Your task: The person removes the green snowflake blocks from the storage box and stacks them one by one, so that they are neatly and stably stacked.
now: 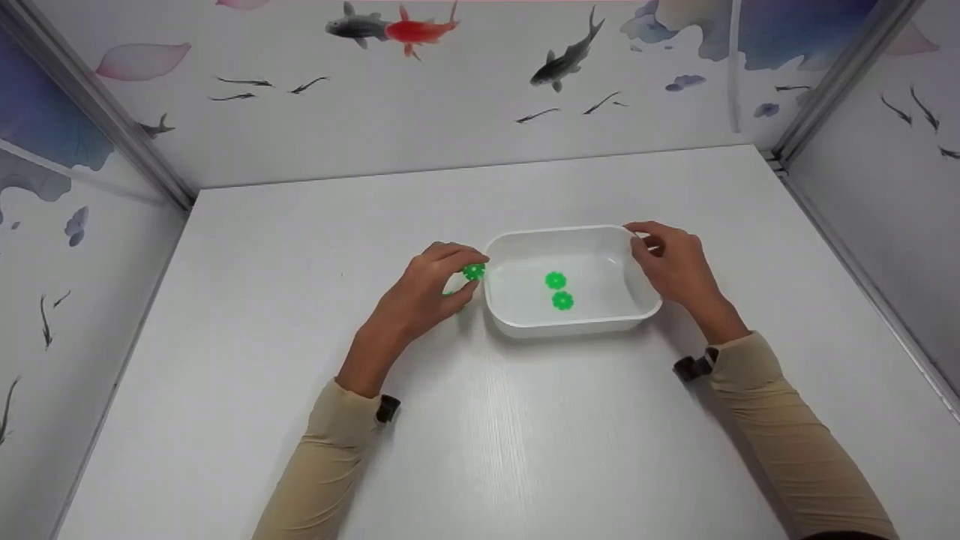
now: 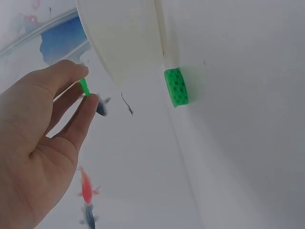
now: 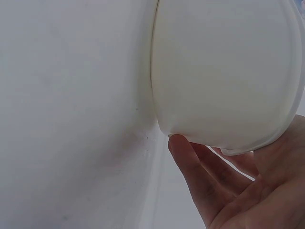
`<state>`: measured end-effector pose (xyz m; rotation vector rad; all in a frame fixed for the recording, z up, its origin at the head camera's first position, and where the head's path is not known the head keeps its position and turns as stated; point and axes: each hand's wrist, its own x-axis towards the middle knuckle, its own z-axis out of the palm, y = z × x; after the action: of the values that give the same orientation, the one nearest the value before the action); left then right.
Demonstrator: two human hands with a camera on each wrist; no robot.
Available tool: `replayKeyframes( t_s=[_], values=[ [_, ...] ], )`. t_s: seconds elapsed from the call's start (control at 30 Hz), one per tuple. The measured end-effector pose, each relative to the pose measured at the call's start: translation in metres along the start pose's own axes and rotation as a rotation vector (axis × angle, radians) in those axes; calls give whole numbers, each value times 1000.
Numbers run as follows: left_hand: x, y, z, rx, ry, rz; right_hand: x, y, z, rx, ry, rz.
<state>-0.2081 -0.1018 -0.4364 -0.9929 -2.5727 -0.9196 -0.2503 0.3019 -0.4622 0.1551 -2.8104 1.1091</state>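
A white rectangular basin (image 1: 574,325) stands on the table with two green flower-shaped pieces (image 1: 555,280) lying flat inside. At its left rim, my left hand (image 1: 427,289) pinches one green flower piece (image 1: 474,271) between thumb and fingers. In the left wrist view the left hand (image 2: 47,124) holds that thin piece (image 2: 85,87) edge-on, and a green stack (image 2: 176,87) stands on the table beside the basin (image 2: 121,38). My right hand (image 1: 679,262) grips the basin's right end; in the right wrist view the right hand's (image 3: 233,186) fingers touch the basin's wall (image 3: 224,76).
The white table (image 1: 420,450) is bounded by a back panel (image 1: 465,112) painted with fish, and side panels stand at left and right. The green stack is mostly hidden behind the left hand in the head view.
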Motion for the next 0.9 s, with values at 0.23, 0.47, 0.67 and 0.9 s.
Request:
replayKeyframes(
  t_s=[0.23, 0.47, 0.67, 0.9],
  values=[
    [-10, -6, -6, 56, -37, -107, 1, 1, 0, 3, 3, -8],
    [-15, -13, -2, 73, -139, -167, 0, 1, 0, 5, -10, 4],
    [-16, -19, 2, 52, -216, -181, 1, 0, 0, 7, -7, -5],
    [-15, -20, 4, 13, -275, -194, 0, 0, 0, -1, 0, 0]
  ],
)
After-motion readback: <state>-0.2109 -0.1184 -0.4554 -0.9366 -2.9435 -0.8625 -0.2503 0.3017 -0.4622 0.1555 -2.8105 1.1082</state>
